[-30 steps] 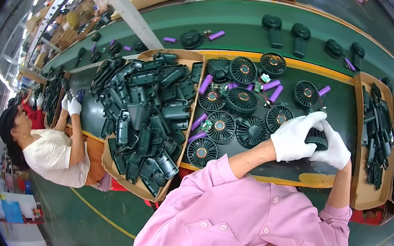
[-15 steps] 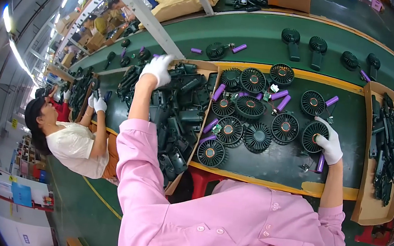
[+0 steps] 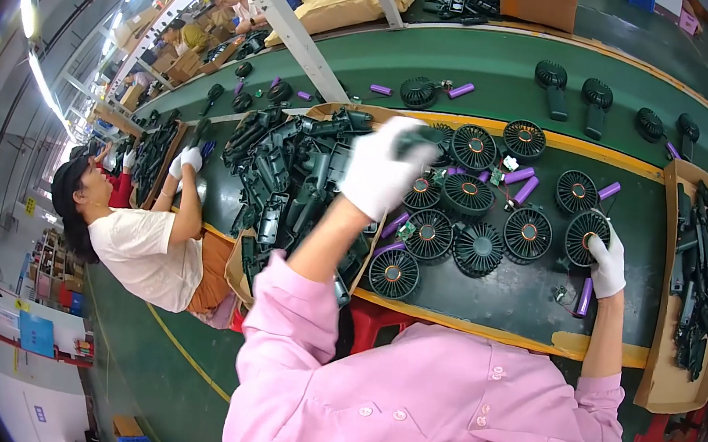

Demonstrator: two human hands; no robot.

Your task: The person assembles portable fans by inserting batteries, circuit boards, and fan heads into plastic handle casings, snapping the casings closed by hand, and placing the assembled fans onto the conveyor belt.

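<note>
Overhead, the left hand (image 3: 382, 171), in a white glove, is raised above the green surface (image 3: 530, 300) and closed around a black fan housing part (image 3: 415, 136), blurred so its shape is hard to make out. It hangs over the seam between a cardboard tray of black handle shells (image 3: 285, 173) and the cluster of round black fan grilles (image 3: 463, 199) lying flat in the middle of the surface.

Toward the right edge of the cluster, the right hand (image 3: 607, 265), also gloved in white, rests on the surface with its fingers curled against one fan grille (image 3: 585, 236). A purple cylindrical battery cell (image 3: 584, 296) lies just beside that hand, nearer the front edge; I cannot tell whether the hand touches it. More purple cells (image 3: 522, 184) lie scattered among the grilles, along with small green circuit boards (image 3: 407, 230).

At the right edge stands another cardboard tray (image 3: 661, 382) filled with black handle parts. On the far strip of the surface lie assembled black handheld fans (image 3: 554, 85).

At the left edge a co-worker in a white shirt (image 3: 142, 252) leans over the surface, both gloved hands (image 3: 185, 160) at a further tray of black parts.
</note>
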